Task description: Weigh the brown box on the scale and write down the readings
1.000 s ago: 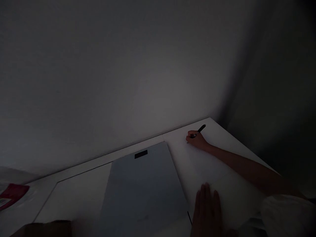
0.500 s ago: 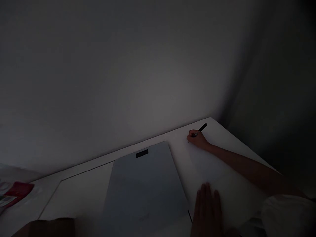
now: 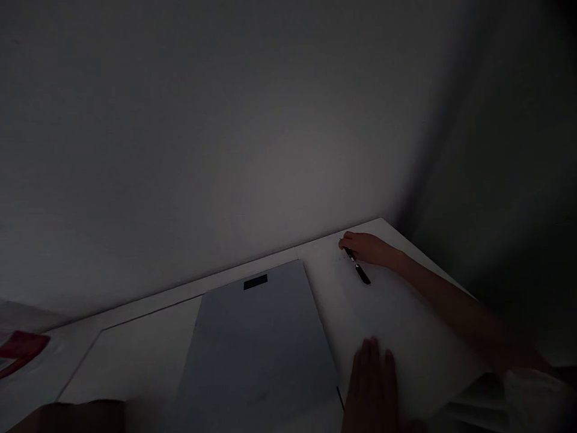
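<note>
Two hands in view, lighting very dim. Right hand (image 3: 360, 245) was closed around a dark pen (image 3: 362, 274) near the far end of the white tabletop (image 3: 322, 278), pen's back end slanting down toward the wearer. Tip contact: couldn't tell, fingers in the way. Faint marks (image 3: 341, 258) sat just beside the fingers. Left hand (image 3: 372, 385) was flat, fingers extended, gripping nothing, nearer the wearer, beside the lower right edge of a grey-blue panel (image 3: 261, 337). Red packet (image 3: 24, 346) lay far left; brown shape (image 3: 83, 415) at bottom left was too dark to identify.

Step in hand, my read: pen work, possibly between strokes. Next move seemed to call for a settled finger grip, tip control near the marks, and a steady left hand.
</note>
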`<state>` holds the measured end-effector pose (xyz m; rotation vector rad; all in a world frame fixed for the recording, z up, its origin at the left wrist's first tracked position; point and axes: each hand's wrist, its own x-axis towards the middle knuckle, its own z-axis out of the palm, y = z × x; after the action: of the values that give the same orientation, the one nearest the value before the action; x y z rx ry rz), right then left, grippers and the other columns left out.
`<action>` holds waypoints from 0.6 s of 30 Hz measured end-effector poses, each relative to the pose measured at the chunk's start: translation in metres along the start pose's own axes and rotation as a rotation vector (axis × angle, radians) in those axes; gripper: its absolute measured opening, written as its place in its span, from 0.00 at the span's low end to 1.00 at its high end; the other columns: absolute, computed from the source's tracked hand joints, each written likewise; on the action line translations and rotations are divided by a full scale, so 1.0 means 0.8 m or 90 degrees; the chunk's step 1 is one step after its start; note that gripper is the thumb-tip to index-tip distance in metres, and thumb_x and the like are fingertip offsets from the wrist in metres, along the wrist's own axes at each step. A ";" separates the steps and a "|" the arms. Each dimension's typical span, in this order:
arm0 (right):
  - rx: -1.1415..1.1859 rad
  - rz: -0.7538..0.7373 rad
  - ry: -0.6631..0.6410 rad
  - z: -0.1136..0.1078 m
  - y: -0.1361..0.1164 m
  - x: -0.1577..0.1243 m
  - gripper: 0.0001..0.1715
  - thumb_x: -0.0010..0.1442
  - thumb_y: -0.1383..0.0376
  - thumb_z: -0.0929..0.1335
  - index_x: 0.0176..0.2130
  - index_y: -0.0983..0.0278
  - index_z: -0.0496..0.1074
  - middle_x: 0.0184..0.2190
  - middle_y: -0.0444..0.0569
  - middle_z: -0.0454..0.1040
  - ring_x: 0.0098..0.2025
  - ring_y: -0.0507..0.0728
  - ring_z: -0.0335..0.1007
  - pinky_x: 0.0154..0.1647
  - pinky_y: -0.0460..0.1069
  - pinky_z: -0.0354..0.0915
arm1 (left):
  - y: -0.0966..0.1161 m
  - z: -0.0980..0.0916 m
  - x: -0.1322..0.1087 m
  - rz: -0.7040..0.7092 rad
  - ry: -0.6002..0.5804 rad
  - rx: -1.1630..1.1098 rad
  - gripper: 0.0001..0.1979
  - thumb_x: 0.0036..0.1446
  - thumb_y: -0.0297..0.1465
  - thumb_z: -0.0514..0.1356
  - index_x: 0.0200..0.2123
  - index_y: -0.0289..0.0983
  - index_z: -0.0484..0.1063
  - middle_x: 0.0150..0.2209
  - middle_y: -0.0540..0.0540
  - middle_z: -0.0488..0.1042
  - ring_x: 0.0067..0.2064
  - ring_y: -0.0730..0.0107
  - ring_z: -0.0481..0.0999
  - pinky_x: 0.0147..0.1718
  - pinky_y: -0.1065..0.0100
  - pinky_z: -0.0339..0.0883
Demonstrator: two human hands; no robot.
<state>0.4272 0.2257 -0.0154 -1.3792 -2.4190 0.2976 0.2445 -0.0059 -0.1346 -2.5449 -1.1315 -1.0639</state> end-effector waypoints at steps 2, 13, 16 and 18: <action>-0.060 0.010 -0.027 -0.005 0.001 -0.003 0.16 0.54 0.77 0.61 0.39 0.62 0.71 0.36 0.49 0.71 0.29 0.52 0.63 0.27 0.46 0.50 | 0.001 -0.001 0.002 0.004 0.001 0.009 0.28 0.59 0.42 0.58 0.58 0.33 0.66 0.59 0.37 0.66 0.63 0.54 0.61 0.58 0.59 0.64; -0.268 0.031 -0.113 0.007 0.023 -0.008 0.11 0.56 0.74 0.63 0.33 0.61 0.70 0.32 0.48 0.75 0.31 0.55 0.69 0.27 0.47 0.51 | 0.007 0.007 0.002 -0.011 -0.020 0.123 0.18 0.62 0.30 0.52 0.55 0.37 0.66 0.57 0.43 0.70 0.63 0.59 0.61 0.57 0.62 0.65; -0.292 0.024 -0.121 0.007 0.019 -0.012 0.12 0.55 0.74 0.63 0.36 0.60 0.70 0.35 0.48 0.75 0.33 0.55 0.70 0.27 0.47 0.52 | 0.011 0.002 0.010 0.017 -0.030 0.148 0.19 0.61 0.31 0.53 0.55 0.36 0.67 0.57 0.42 0.70 0.62 0.57 0.63 0.57 0.62 0.65; -0.301 0.030 -0.117 0.005 0.018 -0.014 0.16 0.54 0.74 0.63 0.41 0.60 0.70 0.37 0.49 0.75 0.33 0.56 0.72 0.27 0.47 0.54 | 0.012 -0.010 0.017 0.035 -0.016 0.151 0.21 0.60 0.33 0.56 0.56 0.35 0.67 0.57 0.41 0.69 0.62 0.56 0.64 0.57 0.62 0.64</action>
<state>0.4422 0.2230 -0.0262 -1.6627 -2.7281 -0.1587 0.2536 -0.0079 -0.1185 -2.3953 -1.1140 -0.8321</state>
